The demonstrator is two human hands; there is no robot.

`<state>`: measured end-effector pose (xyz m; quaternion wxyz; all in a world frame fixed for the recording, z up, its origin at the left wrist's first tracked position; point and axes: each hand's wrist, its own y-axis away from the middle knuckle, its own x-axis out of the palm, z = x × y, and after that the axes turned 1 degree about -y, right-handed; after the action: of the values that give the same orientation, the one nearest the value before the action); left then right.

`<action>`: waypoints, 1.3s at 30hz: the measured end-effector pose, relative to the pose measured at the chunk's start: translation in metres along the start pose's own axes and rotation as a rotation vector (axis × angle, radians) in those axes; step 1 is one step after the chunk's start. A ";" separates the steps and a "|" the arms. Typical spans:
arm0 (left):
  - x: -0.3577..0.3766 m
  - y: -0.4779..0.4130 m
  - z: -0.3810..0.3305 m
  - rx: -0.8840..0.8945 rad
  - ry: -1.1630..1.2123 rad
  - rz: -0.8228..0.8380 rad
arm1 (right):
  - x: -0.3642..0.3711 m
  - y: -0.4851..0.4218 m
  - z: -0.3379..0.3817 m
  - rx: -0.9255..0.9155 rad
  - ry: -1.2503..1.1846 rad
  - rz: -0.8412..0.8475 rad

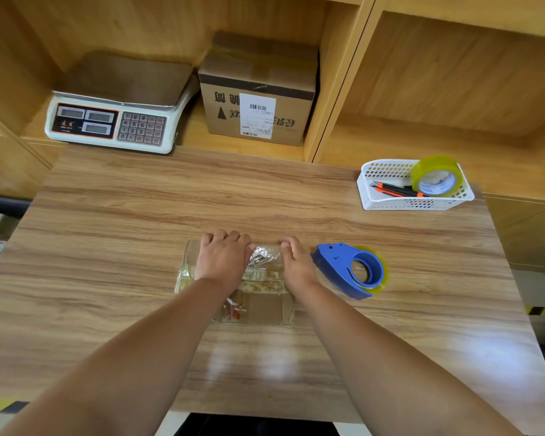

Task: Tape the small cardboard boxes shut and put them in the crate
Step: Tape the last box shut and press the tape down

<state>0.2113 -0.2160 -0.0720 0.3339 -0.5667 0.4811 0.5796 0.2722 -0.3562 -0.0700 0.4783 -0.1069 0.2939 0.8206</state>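
Pressing tape down seems the step in hand: left hand [222,262] and right hand [298,266], slightly apart, curl over the far edge of the small cardboard box [265,306] mid-tabletop [107,247]. Next likely needs a lift toward the crate, unseen here.

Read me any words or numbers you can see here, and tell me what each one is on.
"7 8 9", "4 5 6", "1 2 3", "0": keypad of the scale.
Orange brand mark on the scale's display panel: too blurred to read.
Dark printed characters on the cardboard box: upside down, partly covered, unreadable.
White label on that box: barcodes, print too small.
Blue print inside the tape roll: blurred.
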 end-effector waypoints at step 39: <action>0.010 0.077 0.043 0.305 -0.161 0.029 | -0.054 0.044 -0.048 -0.517 0.857 -0.095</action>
<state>0.1241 -0.2017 -0.0726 0.4450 -0.4540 0.5433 0.5483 0.2581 -0.4397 -0.0669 0.3093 -0.5624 0.2459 0.7263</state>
